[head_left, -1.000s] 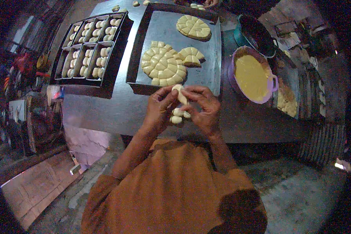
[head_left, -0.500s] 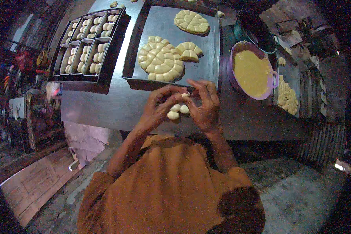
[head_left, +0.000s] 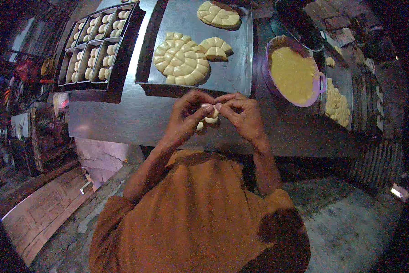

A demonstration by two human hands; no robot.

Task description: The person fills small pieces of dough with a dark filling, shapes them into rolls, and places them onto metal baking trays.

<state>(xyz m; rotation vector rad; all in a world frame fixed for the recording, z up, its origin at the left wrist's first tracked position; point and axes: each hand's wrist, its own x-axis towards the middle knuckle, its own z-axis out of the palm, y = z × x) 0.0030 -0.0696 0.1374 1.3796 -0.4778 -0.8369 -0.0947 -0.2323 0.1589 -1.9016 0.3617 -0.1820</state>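
Observation:
Close together at the table's front, my left hand (head_left: 186,113) and my right hand (head_left: 244,114) pinch a small pale piece of dough (head_left: 211,109) between thumbs and fingertips. Fingers partly cover this piece. Just below it, small dough balls (head_left: 211,120) lie on the table, some half hidden by my left thumb. Right beyond my hands is a large metal tray (head_left: 234,75) with a big round of scored, segmented dough (head_left: 181,61), a smaller partial round (head_left: 216,48) touching it, and another segmented round (head_left: 219,14) at the far side.
At the far left stands a divided dark pan (head_left: 95,43) with dough balls in its compartments. A purple basin (head_left: 322,84) of yellow mixture sits to the right, a dark green bucket (head_left: 300,22) behind it. Another tray of dough pieces (head_left: 336,102) lies farther right. The metal table (head_left: 109,118) runs along the front.
My hands have come together, and both now pinch the dough piece; the right fingers, raised before, have curled in. The whole scene has shifted slightly up in view.

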